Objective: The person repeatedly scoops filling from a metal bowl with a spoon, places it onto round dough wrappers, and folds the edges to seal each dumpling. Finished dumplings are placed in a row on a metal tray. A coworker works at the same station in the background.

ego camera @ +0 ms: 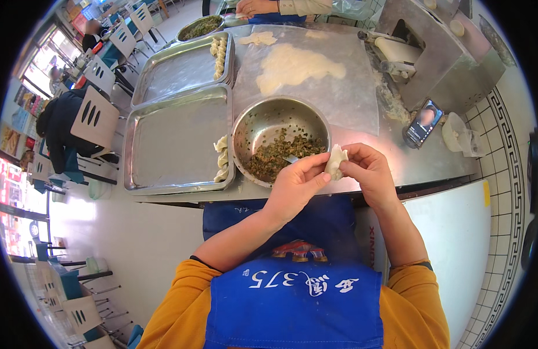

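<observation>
Between them, my left hand and my right hand pinch a pale dough dumpling at the right rim of a steel bowl. The fingertips of both hands press along its edges. Inside the steel bowl is a chopped brown and green filling; a metal utensil shows partly beside my left fingers. Left of the bowl lies a shallow metal tray with several folded dumplings along its right side. A second metal tray, farther away, holds a row of dumplings.
Dough wrappers lie on a floury plastic sheet beyond the bowl. A dough-rolling machine stands at the far right. Near it are a propped smartphone and a white container. Across the table, another person's hand works near a filling bowl.
</observation>
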A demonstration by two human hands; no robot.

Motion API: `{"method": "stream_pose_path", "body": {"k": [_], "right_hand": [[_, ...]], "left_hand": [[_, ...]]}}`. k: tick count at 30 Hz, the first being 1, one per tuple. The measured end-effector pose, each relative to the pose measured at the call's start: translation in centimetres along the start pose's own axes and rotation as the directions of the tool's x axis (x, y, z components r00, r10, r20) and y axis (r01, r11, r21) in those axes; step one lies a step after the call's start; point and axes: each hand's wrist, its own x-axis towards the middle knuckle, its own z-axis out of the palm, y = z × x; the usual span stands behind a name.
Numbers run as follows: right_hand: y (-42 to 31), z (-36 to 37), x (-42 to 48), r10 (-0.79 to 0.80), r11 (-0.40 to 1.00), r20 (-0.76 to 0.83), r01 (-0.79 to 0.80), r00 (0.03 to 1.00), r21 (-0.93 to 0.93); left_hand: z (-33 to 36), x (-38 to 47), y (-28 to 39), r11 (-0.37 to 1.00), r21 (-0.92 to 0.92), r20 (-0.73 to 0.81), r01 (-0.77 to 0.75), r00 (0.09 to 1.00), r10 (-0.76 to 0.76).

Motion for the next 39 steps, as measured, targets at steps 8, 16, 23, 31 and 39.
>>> {"method": "stream_pose_path", "body": {"k": [8,16,23,31,39], "right_hand": [[-0.3,1.1,-0.5,0.031,0.999,0.032,-0.031,0.999,-0.016],[-0.3,-1.3,0.0,-0.014,0.998,0.016,0.015,1.000,-0.065],[-0.2,-2.7,1.3,-0.313,0.408,-0.025,0.111,0.949,-0.906],[1.6,4.2,1.3,-0.250,0.079,0.428,0.459,0.869,-0.885],[0.7,4.3,5.4,-0.178,0.186,0.435,0.464,0.883,-0.866]], "left_hand": [[0.7,-0.6,-0.4,0.975,0.221,-0.032,-0.039,0.998,0.047],[-1.4,-0.4,0.5,0.983,-0.183,-0.212,0.003,0.976,-0.043],[-5.5,-6.1,2.6,0.921,-0.389,-0.219,0.010,0.970,-0.103],[-8.7,-11.5,0.2,0.901,-0.346,-0.285,0.262,0.885,-0.367],[-8.5,-10.6,-0.4,0.881,-0.466,-0.367,0.088,0.886,-0.283]]}}
